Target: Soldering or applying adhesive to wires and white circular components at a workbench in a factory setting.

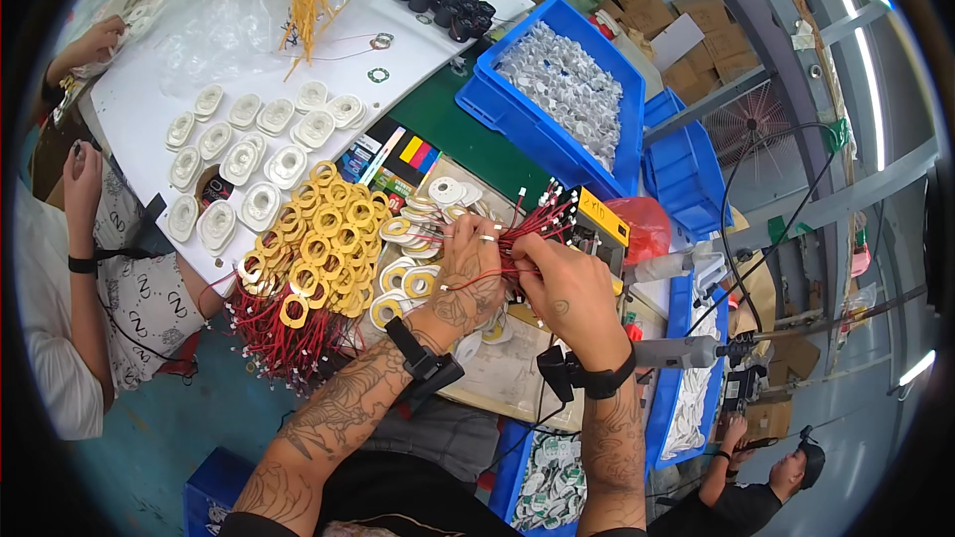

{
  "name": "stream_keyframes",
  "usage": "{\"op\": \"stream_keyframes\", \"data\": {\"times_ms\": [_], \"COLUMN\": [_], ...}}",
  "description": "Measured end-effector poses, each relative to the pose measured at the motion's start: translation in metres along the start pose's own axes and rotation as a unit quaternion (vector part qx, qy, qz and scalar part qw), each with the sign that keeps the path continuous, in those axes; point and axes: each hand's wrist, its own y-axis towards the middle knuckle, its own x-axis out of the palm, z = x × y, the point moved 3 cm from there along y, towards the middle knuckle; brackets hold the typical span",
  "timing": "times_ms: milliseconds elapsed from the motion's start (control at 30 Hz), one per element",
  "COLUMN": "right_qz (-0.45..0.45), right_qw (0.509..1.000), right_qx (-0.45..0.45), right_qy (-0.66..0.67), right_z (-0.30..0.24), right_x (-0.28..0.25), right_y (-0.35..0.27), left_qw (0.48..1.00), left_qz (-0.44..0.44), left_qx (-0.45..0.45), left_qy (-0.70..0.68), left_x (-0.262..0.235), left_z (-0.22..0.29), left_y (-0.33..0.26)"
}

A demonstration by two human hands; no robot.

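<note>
My left hand [470,276] is closed at the near end of a bundle of thin red wires [542,222] with small white connectors. Beside it, my right hand [569,283] pinches red wire between thumb and fingers; the fingertips are partly hidden. Left of my left hand lie flat white rings [396,276], some with yellow faces. Farther left is a heap of yellow rings [333,224], their red wires [288,338] hanging over the table edge.
White oval parts [261,205] stand on the white table [129,104]. A blue bin [477,89] of small white pieces is at the back, near black cylindrical parts [446,2]. A yellow-edged device [603,217] stands beyond my right hand. Another person's hand [84,179] is at left.
</note>
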Motion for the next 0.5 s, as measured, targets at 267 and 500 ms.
{"op": "stream_keyframes", "data": {"times_ms": [267,500], "right_qz": [0.007,0.015], "right_qw": [0.997,0.997], "right_qx": [0.071,0.055], "right_qy": [0.001,0.043], "right_z": [0.0004,-0.0085], "right_x": [0.0091,0.0068], "right_y": [0.0019,0.0006], "left_qw": [1.0,0.999], "left_qz": [-0.01,0.017], "left_qx": [0.01,0.017], "left_qy": [-0.023,-0.04], "left_x": [-0.0046,-0.0063], "left_z": [0.0056,0.0071], "left_y": [0.0028,0.0046]}}
